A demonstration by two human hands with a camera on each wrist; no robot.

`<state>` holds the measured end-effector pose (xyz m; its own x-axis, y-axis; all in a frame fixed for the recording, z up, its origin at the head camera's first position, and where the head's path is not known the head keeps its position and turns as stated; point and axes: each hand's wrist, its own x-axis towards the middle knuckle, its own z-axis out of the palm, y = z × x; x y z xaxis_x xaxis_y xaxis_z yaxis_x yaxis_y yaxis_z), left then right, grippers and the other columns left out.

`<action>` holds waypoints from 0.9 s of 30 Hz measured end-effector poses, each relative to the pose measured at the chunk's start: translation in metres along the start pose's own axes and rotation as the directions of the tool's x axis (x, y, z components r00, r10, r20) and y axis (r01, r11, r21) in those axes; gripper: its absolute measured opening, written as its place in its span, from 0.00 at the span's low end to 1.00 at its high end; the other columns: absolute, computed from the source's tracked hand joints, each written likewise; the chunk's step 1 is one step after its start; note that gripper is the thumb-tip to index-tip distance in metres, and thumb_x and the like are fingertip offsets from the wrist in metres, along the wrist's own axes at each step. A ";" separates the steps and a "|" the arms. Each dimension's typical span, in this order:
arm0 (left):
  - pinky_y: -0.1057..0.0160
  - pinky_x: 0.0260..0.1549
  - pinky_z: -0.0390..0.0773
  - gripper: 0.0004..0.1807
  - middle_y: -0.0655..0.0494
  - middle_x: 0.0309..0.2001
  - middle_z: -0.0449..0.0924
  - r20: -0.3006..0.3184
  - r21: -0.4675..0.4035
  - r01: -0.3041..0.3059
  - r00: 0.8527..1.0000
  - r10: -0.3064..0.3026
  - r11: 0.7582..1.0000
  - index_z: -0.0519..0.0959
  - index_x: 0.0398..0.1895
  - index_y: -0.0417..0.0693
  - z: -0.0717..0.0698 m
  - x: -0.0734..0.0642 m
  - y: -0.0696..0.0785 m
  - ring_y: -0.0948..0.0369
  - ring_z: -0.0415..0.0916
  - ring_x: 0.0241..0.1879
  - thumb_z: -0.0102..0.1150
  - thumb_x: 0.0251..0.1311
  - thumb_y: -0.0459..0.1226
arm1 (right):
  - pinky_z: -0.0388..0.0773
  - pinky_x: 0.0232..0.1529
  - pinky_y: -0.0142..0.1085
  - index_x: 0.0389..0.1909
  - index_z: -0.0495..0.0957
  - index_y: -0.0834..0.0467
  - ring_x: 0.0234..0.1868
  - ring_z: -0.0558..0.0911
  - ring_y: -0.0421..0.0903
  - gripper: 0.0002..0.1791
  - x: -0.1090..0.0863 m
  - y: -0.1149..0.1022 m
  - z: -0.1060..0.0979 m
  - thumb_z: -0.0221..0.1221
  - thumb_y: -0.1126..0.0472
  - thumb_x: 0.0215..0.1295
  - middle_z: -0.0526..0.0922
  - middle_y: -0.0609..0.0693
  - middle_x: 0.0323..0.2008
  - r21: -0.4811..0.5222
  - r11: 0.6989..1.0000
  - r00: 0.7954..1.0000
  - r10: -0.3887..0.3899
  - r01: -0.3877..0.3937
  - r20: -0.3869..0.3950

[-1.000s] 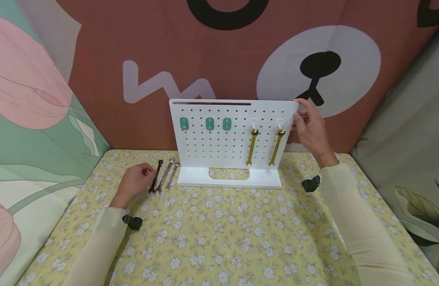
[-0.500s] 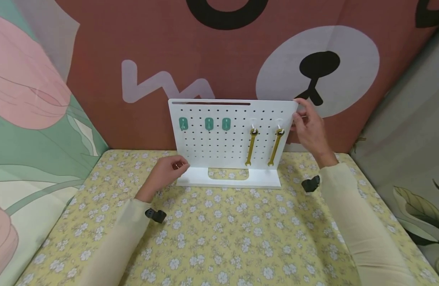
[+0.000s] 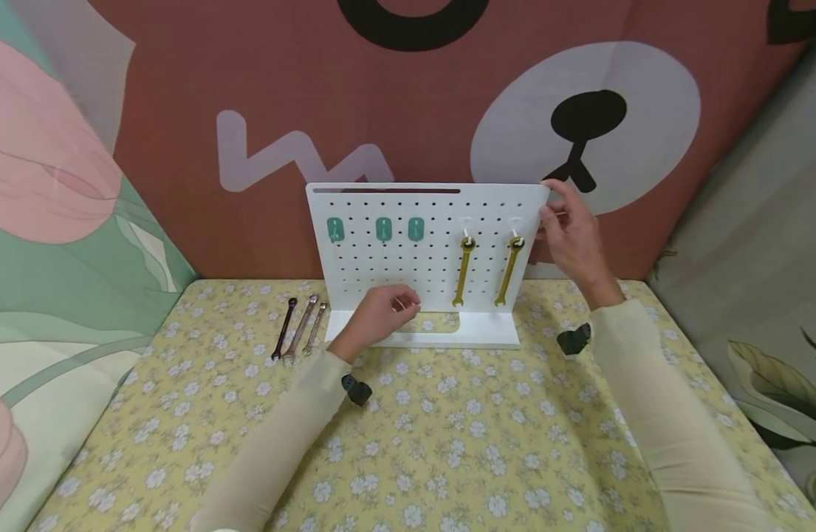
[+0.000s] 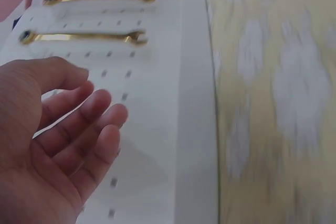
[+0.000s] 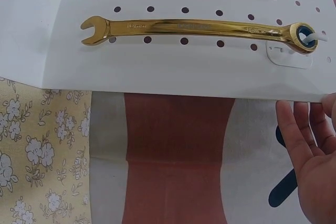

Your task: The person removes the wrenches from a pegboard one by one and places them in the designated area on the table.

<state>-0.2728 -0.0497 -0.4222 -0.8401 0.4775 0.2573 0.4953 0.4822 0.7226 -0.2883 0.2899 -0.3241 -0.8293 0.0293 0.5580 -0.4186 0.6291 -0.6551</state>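
White pegboard (image 3: 424, 255), upright on floral desk (image 3: 447, 443); two gold wrenches (image 3: 463, 275) hung, three green hooks (image 3: 384, 230). Three loose wrenches (image 3: 301, 328) beside, left. Right grip (image 3: 574, 240): holds upper right corner. Left grip (image 3: 382, 314): before lower panel.

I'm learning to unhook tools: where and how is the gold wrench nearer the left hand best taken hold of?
The best grip is probably mid-shaft on the gold wrench, from the front, on the side where the left hand is. It hangs with its ring end on a white hook and its open end free below, leaving the shaft exposed; the pegboard backs it.
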 end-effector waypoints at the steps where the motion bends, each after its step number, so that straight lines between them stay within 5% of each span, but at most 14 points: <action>1: 0.61 0.41 0.81 0.06 0.58 0.37 0.85 -0.007 -0.008 -0.002 1.000 0.002 1.000 0.86 0.44 0.43 0.005 0.004 0.002 0.62 0.80 0.37 0.64 0.71 0.35 | 0.85 0.48 0.39 0.76 0.66 0.47 0.44 0.82 0.57 0.24 0.000 0.000 0.000 0.50 0.59 0.82 0.78 0.58 0.48 0.000 1.000 1.000 0.001 -0.001 0.004; 5: 0.64 0.42 0.81 0.05 0.57 0.40 0.86 -0.030 -0.029 -0.026 0.999 0.025 0.999 0.85 0.44 0.42 0.026 0.018 0.011 0.63 0.81 0.38 0.64 0.69 0.33 | 0.85 0.49 0.43 0.76 0.66 0.48 0.44 0.82 0.56 0.24 0.000 -0.001 0.000 0.49 0.59 0.82 0.78 0.58 0.47 0.003 1.000 1.000 -0.005 0.005 0.006; 11: 0.66 0.43 0.81 0.06 0.54 0.42 0.84 -0.091 -0.041 -0.041 0.995 0.037 0.998 0.83 0.46 0.42 0.049 0.032 0.021 0.61 0.81 0.40 0.63 0.70 0.33 | 0.83 0.46 0.30 0.76 0.65 0.48 0.44 0.82 0.59 0.24 0.000 0.001 0.000 0.49 0.60 0.82 0.78 0.57 0.47 -0.001 1.000 1.000 -0.005 0.005 0.001; 16: 0.66 0.45 0.81 0.10 0.53 0.45 0.83 -0.152 -0.103 -0.033 0.988 0.017 0.994 0.82 0.52 0.42 0.061 0.042 0.029 0.61 0.81 0.43 0.64 0.69 0.33 | 0.83 0.46 0.31 0.76 0.65 0.47 0.44 0.82 0.57 0.24 0.000 0.000 -0.002 0.49 0.59 0.82 0.78 0.57 0.47 -0.004 1.000 1.000 0.000 0.000 -0.003; 27: 0.68 0.42 0.81 0.04 0.56 0.40 0.82 -0.113 -0.196 -0.028 0.994 0.005 0.980 0.82 0.46 0.42 0.075 0.052 0.029 0.63 0.80 0.40 0.62 0.72 0.33 | 0.82 0.43 0.27 0.76 0.65 0.49 0.42 0.83 0.52 0.25 0.001 -0.003 -0.002 0.50 0.60 0.82 0.79 0.59 0.47 -0.014 1.000 1.000 -0.001 0.001 0.007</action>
<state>-0.2856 0.0447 -0.4357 -0.8570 0.3941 0.3320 0.4655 0.3157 0.8268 -0.2867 0.2900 -0.3206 -0.8312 0.0232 0.5554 -0.4146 0.6397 -0.6472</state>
